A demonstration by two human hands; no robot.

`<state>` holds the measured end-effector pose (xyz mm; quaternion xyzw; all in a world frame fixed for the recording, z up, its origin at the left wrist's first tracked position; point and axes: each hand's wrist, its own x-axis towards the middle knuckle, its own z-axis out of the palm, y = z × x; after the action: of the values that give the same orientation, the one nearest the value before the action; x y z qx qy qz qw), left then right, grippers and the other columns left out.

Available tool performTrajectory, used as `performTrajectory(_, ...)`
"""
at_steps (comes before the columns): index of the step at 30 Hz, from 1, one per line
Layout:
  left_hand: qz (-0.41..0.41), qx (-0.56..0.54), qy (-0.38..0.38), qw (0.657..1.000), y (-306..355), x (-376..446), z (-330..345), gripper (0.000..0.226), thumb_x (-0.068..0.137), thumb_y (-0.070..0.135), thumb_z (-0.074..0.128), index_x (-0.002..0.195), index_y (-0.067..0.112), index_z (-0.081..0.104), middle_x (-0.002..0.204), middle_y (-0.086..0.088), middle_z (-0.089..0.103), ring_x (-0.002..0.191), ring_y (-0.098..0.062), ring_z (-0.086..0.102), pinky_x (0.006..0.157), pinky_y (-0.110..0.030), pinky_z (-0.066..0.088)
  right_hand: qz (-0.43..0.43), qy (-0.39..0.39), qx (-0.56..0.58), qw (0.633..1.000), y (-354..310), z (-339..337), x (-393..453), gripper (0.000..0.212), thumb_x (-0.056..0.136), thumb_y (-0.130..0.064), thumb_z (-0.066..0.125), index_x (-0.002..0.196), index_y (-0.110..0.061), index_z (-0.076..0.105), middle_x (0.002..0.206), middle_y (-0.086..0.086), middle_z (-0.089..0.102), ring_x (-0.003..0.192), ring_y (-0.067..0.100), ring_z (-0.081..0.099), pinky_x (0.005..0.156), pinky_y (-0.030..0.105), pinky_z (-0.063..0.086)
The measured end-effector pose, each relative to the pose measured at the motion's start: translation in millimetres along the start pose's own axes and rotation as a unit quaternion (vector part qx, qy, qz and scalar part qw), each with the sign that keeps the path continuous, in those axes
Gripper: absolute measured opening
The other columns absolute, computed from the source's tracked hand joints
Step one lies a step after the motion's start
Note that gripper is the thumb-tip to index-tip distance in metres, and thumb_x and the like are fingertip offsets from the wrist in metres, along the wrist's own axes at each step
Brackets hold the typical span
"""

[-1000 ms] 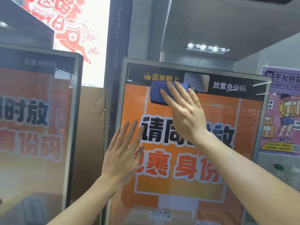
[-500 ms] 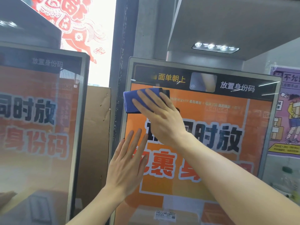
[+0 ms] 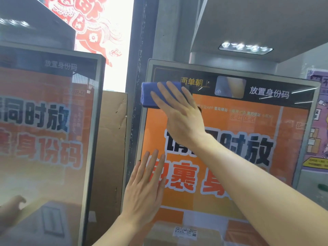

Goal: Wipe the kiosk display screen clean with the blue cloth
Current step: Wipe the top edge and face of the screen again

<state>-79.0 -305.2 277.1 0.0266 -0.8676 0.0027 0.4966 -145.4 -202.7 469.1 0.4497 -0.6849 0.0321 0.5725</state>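
The kiosk display screen stands upright in front of me, orange with large black and red characters and a dark band along its top. A folded blue cloth lies flat against the screen's upper left corner. My right hand presses it there with straight, spread fingers; the palm hides the cloth's right part. Lower on the screen's left edge, my left hand rests flat with straight fingers and holds nothing.
A second kiosk screen with the same orange picture stands at the left. Brown cardboard fills the gap between the two. A dark pillar rises behind it. A purple poster hangs at the right.
My right hand has slid the blue cloth leftward along the top of the screen, from near the middle to the upper left corner. My left hand has stayed flat on the screen's left side.
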Motion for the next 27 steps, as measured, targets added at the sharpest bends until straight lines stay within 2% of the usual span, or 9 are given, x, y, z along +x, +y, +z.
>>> performTrajectory(4,-0.017,-0.003,-0.011,1.000,5,-7,0,0.061,0.101,0.039,0.033,0.156,0.015,0.023,0.163,-0.007,0.019,0.151,-0.025,0.011,0.116,-0.041,0.019,-0.051,-0.006,0.003,0.999,-15,12,-32,0.068,0.081,0.008,0.048,0.146,-0.014,0.049,0.154,0.008,0.041,0.146,0.027,0.033,0.121,0.045,0.020)
performTrajectory(8,-0.022,-0.007,-0.017,1.000,8,-18,1,0.061,0.101,0.039,0.031,0.155,0.013,0.020,0.162,-0.011,0.021,0.150,-0.025,0.011,0.114,-0.042,0.019,-0.089,-0.027,0.004,0.996,-25,20,-69,0.059,0.091,-0.004,0.029,0.143,-0.016,0.053,0.152,0.007,0.045,0.143,0.025,0.038,0.120,0.044,0.025)
performTrajectory(11,-0.018,-0.002,-0.023,1.000,7,-26,3,0.061,0.100,0.038,0.031,0.154,0.012,0.021,0.161,-0.012,0.021,0.149,-0.026,0.012,0.112,-0.044,0.023,-0.094,-0.040,-0.010,0.995,-25,19,-89,0.065,0.097,-0.001,0.011,0.144,-0.017,0.052,0.152,0.005,0.044,0.143,0.023,0.038,0.119,0.043,0.029)
performTrajectory(14,-0.017,-0.007,-0.027,0.999,6,-30,5,0.060,0.102,0.040,0.029,0.154,0.011,0.026,0.162,-0.011,0.020,0.150,-0.026,0.012,0.111,-0.044,0.026,-0.109,-0.045,-0.027,0.993,-14,14,-93,0.066,0.089,0.003,0.026,0.149,-0.019,0.045,0.156,0.004,0.038,0.146,0.022,0.033,0.121,0.042,0.026)
performTrajectory(16,-0.016,-0.009,-0.026,0.999,5,-31,7,0.059,0.102,0.040,0.029,0.154,0.011,0.027,0.163,-0.009,0.018,0.151,-0.025,0.010,0.112,-0.044,0.025,-0.086,-0.034,-0.040,0.995,-3,8,-83,0.071,0.082,0.002,0.034,0.150,-0.018,0.043,0.157,0.005,0.036,0.147,0.023,0.030,0.122,0.043,0.022)
performTrajectory(21,-0.014,-0.007,-0.016,1.000,4,-32,13,0.059,0.102,0.039,0.031,0.155,0.013,0.026,0.163,-0.006,0.020,0.151,-0.025,0.014,0.115,-0.044,0.022,0.028,0.012,-0.058,0.998,13,-1,-62,0.078,0.076,0.008,0.042,0.150,-0.017,0.043,0.158,0.007,0.036,0.148,0.027,0.028,0.122,0.046,0.018)
performTrajectory(25,-0.015,-0.008,-0.010,1.000,3,-33,17,0.060,0.101,0.038,0.035,0.155,0.015,0.025,0.163,-0.004,0.020,0.151,-0.025,0.015,0.118,-0.043,0.019,0.049,0.016,-0.038,0.998,1,6,-72,0.081,0.075,0.009,0.049,0.151,-0.017,0.041,0.159,0.006,0.033,0.149,0.027,0.025,0.123,0.045,0.015)
performTrajectory(27,-0.012,-0.010,-0.006,1.000,2,-34,19,0.060,0.101,0.038,0.035,0.156,0.015,0.024,0.164,-0.003,0.018,0.151,-0.025,0.014,0.119,-0.042,0.017,0.039,0.020,-0.032,0.999,-7,11,-84,0.075,0.079,0.005,0.048,0.150,-0.017,0.042,0.158,0.006,0.035,0.149,0.026,0.026,0.123,0.045,0.015)
